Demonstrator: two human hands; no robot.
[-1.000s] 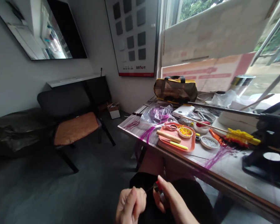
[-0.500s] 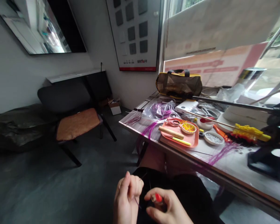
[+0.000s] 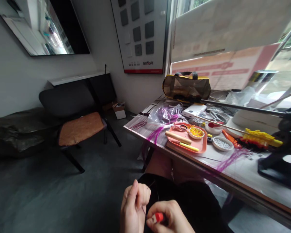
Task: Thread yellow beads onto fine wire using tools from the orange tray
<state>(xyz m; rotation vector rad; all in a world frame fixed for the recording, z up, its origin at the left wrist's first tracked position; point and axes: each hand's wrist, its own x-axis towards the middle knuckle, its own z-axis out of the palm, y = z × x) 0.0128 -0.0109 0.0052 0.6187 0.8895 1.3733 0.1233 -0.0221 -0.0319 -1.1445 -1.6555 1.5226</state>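
My left hand [image 3: 135, 202] is closed in a fist above my lap, thumb up, around a thin dark strand [image 3: 151, 184] whose loose ends poke out between and below the fingers. Close beside it on the right, my right hand [image 3: 171, 215] is closed, with a small red piece with a pale end [image 3: 157, 217] showing between the fingers. The rest of that piece is hidden in the palm. The right fingertips are near the strand under the left fist; whether they pinch it I cannot tell.
At right, a table [image 3: 208, 160] bears a pink tray [image 3: 203, 142] with scissors [image 3: 181, 127], a wooden stick [image 3: 178, 137] and a dish of yellow-orange bits [image 3: 196, 132]. Purple strands [image 3: 156, 133] hang over its edge. A dish of grey beads [image 3: 222, 143] and a chair [image 3: 81, 127] stand farther off.
My right hand has moved left and down to my left hand, and its fingers have closed in. The red piece moved with it. The left fist has shifted slightly right.
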